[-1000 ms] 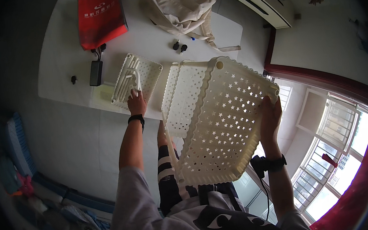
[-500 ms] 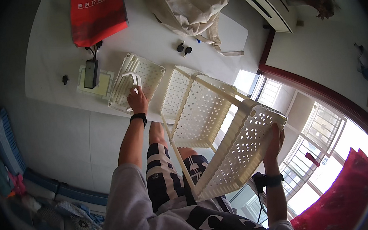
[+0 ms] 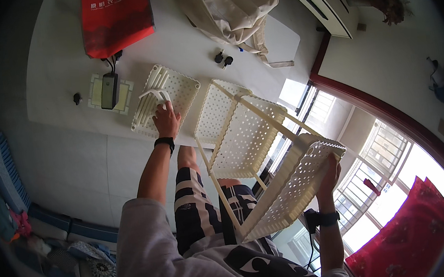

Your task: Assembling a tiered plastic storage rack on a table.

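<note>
A cream plastic shelf rack [image 3: 243, 135] of perforated tiers joined by poles leans across my lap, its far end on the table. My right hand [image 3: 329, 177] holds the outer face of its near tier [image 3: 296, 185], the fingers partly hidden. A separate perforated tray [image 3: 184, 91] lies on the table to the left of the rack, with several white tubes [image 3: 155, 86] along its left side. My left hand [image 3: 167, 121] is at the tray's near part, its fingers closed on a curved white plastic piece [image 3: 160, 94] that lies over the tubes.
On the white table [image 3: 64, 52] are a red bag [image 3: 117, 25], a beige backpack [image 3: 231, 9], a dark box-shaped device [image 3: 110, 90] on a pale square, and small black knobs [image 3: 223, 59]. A blue-edged seat [image 3: 48, 216] stands at left; a window [image 3: 380, 176] and red cloth [image 3: 407, 233] at right.
The near tier of the rack has tipped slightly, with my right hand moving a little down and left. My left hand stays at the curved piece, its fingers slightly more spread.
</note>
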Demonstrator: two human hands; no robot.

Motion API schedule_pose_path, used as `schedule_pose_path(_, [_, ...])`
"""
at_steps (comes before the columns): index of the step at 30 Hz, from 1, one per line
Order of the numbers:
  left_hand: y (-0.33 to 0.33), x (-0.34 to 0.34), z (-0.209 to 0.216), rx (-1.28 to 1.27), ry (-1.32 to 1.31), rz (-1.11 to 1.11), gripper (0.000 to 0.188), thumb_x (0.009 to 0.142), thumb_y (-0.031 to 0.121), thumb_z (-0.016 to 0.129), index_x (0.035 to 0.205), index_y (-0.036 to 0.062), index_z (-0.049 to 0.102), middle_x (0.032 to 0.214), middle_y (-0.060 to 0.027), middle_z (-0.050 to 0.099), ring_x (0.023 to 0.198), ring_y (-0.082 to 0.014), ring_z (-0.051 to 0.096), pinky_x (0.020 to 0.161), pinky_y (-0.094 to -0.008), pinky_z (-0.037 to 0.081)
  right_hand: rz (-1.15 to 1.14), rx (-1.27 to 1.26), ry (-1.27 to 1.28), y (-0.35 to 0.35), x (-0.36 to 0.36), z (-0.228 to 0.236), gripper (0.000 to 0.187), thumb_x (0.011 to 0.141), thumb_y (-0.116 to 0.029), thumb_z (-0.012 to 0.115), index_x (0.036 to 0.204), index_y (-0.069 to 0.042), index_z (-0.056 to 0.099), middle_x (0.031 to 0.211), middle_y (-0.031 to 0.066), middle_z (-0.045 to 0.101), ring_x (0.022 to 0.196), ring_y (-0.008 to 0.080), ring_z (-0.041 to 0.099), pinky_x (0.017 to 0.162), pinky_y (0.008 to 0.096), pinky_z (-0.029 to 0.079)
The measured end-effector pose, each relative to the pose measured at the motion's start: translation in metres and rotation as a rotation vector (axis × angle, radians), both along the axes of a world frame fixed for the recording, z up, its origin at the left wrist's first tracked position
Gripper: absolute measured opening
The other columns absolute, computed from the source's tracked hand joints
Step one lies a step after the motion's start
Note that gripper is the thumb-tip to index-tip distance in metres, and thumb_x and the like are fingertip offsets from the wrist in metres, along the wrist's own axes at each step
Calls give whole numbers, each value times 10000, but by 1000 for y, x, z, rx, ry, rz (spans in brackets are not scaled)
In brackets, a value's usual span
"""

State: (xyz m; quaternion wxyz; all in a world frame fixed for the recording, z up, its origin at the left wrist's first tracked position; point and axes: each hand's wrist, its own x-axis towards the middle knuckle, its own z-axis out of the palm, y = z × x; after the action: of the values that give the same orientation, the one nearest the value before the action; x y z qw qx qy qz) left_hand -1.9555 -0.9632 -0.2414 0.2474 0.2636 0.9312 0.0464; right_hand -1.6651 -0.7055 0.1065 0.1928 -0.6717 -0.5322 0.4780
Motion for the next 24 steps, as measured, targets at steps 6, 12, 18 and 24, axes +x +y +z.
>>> schedule_pose_path(6, [1, -5, -30, 60, 31, -38, 399, 811, 125, 602, 1185, 94, 466, 1089, -148, 496, 898, -330, 580, 693, -455, 504, 91, 7, -7, -3, -7, 0, 365, 954, -325, 458, 1062, 3, 575, 880, 115, 633, 719, 215, 629, 631, 329, 524])
schedule_pose_path(12, [16, -29, 20, 310, -35, -217, 518, 767, 141, 672, 1249, 119, 483, 1122, -157, 503, 936, -294, 565, 736, -433, 475, 34, -30, 78, -5, -9, 5, 356, 966, -324, 444, 1062, -7, 576, 884, 105, 632, 721, 204, 627, 630, 323, 521])
schedule_pose_path(18, [-12, -109, 40, 186, 138, -131, 501, 758, 64, 648, 1235, 116, 501, 1106, -164, 516, 998, -323, 536, 832, -428, 437, 51, 14, 84, -8, -18, 4, 291, 963, -291, 466, 1013, -34, 593, 853, 48, 611, 712, 138, 586, 635, 288, 487])
schedule_pose_path(24, [-8, -124, 27, 211, 383, -86, 495, 741, 82, 664, 1209, 102, 503, 1160, -178, 481, 1075, -349, 499, 932, -467, 388, -8, 59, 35, -8, -32, 9, 231, 956, -246, 504, 914, -49, 616, 754, -20, 563, 675, 65, 514, 604, 235, 419])
